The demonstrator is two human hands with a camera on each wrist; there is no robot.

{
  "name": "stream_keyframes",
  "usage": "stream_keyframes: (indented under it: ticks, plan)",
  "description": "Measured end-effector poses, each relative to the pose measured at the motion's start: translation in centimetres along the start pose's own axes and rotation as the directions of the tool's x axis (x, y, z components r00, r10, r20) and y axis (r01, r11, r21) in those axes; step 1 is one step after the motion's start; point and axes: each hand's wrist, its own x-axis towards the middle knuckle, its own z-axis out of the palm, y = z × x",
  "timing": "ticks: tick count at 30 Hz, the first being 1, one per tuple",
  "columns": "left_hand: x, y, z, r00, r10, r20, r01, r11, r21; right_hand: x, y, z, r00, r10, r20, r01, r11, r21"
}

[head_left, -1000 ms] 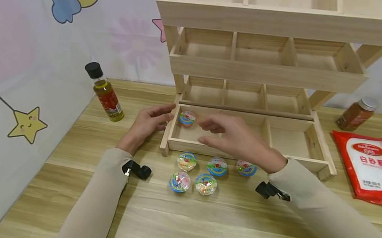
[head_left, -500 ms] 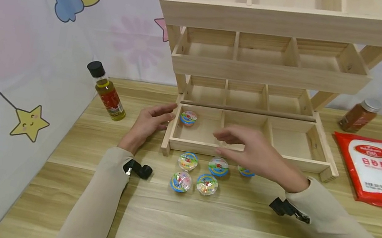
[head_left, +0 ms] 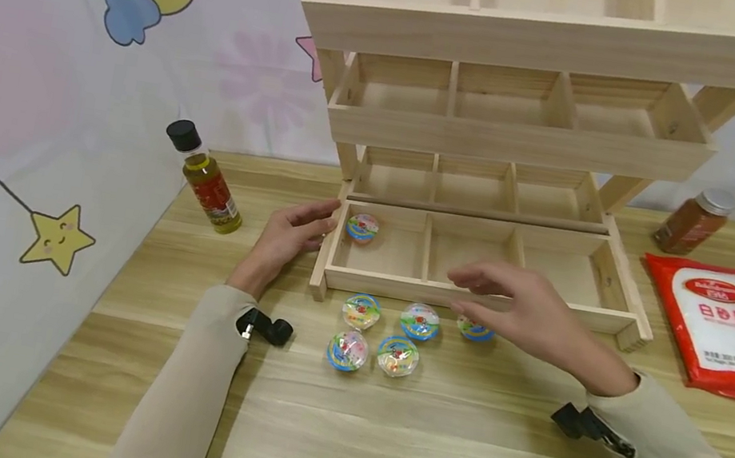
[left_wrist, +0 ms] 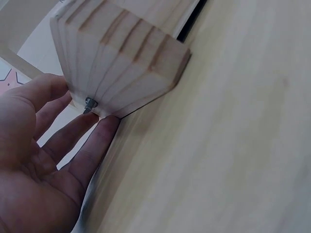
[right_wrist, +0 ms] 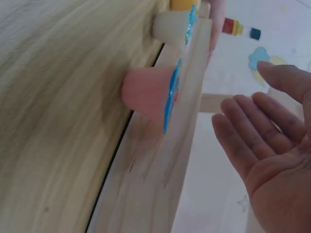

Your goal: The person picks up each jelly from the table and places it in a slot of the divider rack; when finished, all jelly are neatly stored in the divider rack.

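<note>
In the head view my left hand (head_left: 285,240) rests its fingertips against the left end of the wooden rack's bottom tray (head_left: 380,286). The left wrist view has those fingers (left_wrist: 104,136) at the end board near a small metal bolt. My right hand (head_left: 529,311) hovers over the tray's front edge with fingers extended and nothing in them. It partly covers a jelly cup (head_left: 473,328) on the table, seen as pink with a blue lid (right_wrist: 148,92) in the right wrist view. Another jelly cup (head_left: 362,228) sits in the tray's left compartment. Several more, such as one jelly cup (head_left: 398,356), stand before the rack.
Above the bottom tray rise further tiers of the wooden rack (head_left: 520,147), split into compartments. An oil bottle (head_left: 213,191) stands to the left. On the right are a jar with a silver lid (head_left: 693,223) and a red-and-white bag (head_left: 730,330).
My right hand has moved right and slightly toward me, from above the tray's left compartment to its front edge. The left hand and the jelly cups have stayed in place.
</note>
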Motion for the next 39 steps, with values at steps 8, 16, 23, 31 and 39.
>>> stream_keyframes:
  ticks: [8, 16, 23, 31, 39]
  plan:
    - [0.0, -0.2, -0.1, 1.0, 0.01, -0.002, -0.01, 1.0, 0.01, -1.5, 0.6, 0.0, 0.999, -0.029, -0.029, 0.028, 0.999, -0.044]
    - [-0.1, -0.3, -0.1, 1.0, 0.006, -0.001, -0.006, 0.999, 0.044, -2.4, 1.3, -0.1, 0.998, -0.051, -0.028, 0.049, 0.997, -0.062]
    - [0.1, -0.4, -0.1, 1.0, 0.0, -0.004, 0.0, 0.998, 0.056, -3.0, 1.8, 0.0, 0.997, -0.065, -0.029, 0.064, 0.996, -0.057]
    - [-0.4, -0.3, -0.3, 1.0, -0.003, -0.006, 0.003, 0.998, 0.069, -3.2, 1.9, 0.3, 0.997, -0.068, -0.037, 0.065, 0.995, -0.072]
    - [-0.1, -0.4, -0.2, 1.0, 0.002, -0.013, -0.001, 0.997, 0.074, -3.5, 2.0, 0.3, 0.998, -0.056, -0.013, 0.055, 0.997, -0.057]
